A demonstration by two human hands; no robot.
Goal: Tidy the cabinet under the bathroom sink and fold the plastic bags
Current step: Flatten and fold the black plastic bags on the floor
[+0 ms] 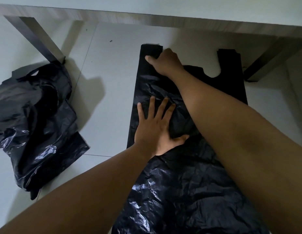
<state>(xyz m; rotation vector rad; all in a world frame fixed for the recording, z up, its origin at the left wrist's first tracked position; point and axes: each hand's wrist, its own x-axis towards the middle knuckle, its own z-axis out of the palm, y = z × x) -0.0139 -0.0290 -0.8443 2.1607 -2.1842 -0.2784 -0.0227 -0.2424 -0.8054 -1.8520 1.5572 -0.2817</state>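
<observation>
**Desk:** Head view: what's shown?

**Photographer:** A black plastic bag (189, 183) lies flat on the tiled floor (109, 81). The left hand (155, 129) presses its middle, fingers straight and spread, gripping nothing. The right hand (165, 63) is on the bag's far-left handle (151, 49), but its fingers are hidden, so I cannot tell its grip.

**Desk:** The risk?

**Photographer:** If the palm lifts, the slick film may slide or spring up and spoil the fold. More crumpled bags (33, 119) wait left of it.

Pressing palm-down on the middle of the flat bag (189, 191) with the left hand (155, 127), fingers straight and spread, thumb splayed toward its right side. Reaching with the right hand (164, 62) to the bag's far left handle, fingers curled under, thumb laid along it, forearm slanting across from the bag's near right.
</observation>
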